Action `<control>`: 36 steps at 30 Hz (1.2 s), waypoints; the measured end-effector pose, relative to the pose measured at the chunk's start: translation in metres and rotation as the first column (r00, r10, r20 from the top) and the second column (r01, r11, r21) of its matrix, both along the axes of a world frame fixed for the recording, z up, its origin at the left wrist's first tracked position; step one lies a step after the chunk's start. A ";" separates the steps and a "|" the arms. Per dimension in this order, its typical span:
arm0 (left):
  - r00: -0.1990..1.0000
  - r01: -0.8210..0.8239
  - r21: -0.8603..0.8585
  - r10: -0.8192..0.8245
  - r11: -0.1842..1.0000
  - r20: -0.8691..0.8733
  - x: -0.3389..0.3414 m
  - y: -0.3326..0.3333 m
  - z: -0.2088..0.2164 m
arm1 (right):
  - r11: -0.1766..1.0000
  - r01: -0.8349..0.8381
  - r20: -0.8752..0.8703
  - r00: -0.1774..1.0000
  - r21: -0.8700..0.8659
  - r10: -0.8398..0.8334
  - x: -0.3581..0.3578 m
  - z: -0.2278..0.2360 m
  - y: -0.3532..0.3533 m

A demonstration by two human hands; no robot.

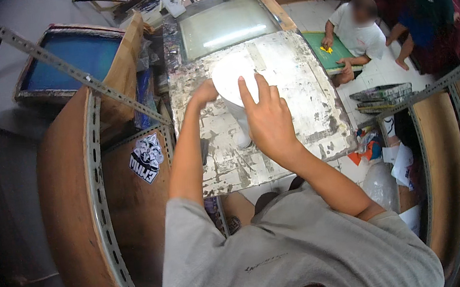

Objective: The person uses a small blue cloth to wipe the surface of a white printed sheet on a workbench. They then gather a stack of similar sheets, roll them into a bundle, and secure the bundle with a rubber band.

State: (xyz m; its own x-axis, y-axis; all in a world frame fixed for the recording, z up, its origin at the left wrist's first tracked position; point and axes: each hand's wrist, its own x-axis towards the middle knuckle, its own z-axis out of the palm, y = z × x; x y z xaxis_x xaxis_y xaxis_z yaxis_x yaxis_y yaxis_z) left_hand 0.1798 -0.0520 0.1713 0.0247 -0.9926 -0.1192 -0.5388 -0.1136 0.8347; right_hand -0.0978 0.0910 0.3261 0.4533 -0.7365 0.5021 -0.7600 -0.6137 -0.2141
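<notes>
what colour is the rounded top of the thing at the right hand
White; the rounded top shows best in the head view.

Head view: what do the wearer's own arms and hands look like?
Both arms come out of short, plain grey sleeves, with the forearms bare. The left hand and right hand wear no gloves; a thin ring seems to show on one right finger.

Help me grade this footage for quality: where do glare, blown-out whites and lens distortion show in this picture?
Head view: a bright glare streak crosses the glass panel; the white object beside the right hand looks washed out, its surface detail lost; the left perforated metal upright bows; the corners fall to black.
</notes>
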 end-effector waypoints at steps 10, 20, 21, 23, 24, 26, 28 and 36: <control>0.962 -0.263 -0.698 0.122 0.666 -0.245 -0.129 0.165 0.126 | 0.985 -0.040 0.064 0.997 0.167 0.029 -0.012 0.011 -0.013; 0.901 0.199 -0.649 0.124 0.734 0.416 -0.156 0.154 0.185 | 0.945 -0.320 0.647 0.734 0.063 0.205 -0.104 -0.038 -0.038; 0.863 0.258 -0.614 0.108 0.746 0.494 -0.160 0.148 0.192 | 0.955 -0.243 0.460 0.838 -0.169 0.294 -0.109 -0.050 -0.027; 0.748 0.318 -0.568 0.168 0.759 0.642 -0.171 0.131 0.192 | 0.867 -0.398 0.213 0.858 -0.299 0.467 -0.106 -0.065 -0.010; 0.702 0.331 -0.538 0.179 0.775 0.690 -0.175 0.123 0.189 | 0.852 -0.398 0.127 0.878 -0.340 0.461 -0.101 -0.076 -0.009; 0.636 0.342 -0.476 0.173 0.811 0.752 -0.175 0.107 0.175 | 0.871 -0.356 0.146 0.894 -0.339 0.423 -0.088 -0.089 -0.016; 0.682 0.333 -0.462 0.128 0.822 0.720 -0.174 0.103 0.169 | 0.882 -0.332 0.126 0.911 -0.335 0.392 -0.083 -0.101 -0.026; 0.669 0.307 -0.402 0.105 0.862 0.736 -0.174 0.097 0.163 | 0.781 -0.477 -0.331 0.872 -0.405 0.361 -0.079 -0.078 -0.033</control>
State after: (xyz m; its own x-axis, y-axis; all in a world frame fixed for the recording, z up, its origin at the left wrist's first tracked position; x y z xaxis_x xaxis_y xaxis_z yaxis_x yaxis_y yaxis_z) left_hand 0.0060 0.0450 0.3343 -0.2080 -0.9125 0.3523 -0.9603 0.2590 0.1039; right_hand -0.1772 0.0583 0.2483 0.8027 -0.1550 0.5759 -0.3943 -0.8625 0.3174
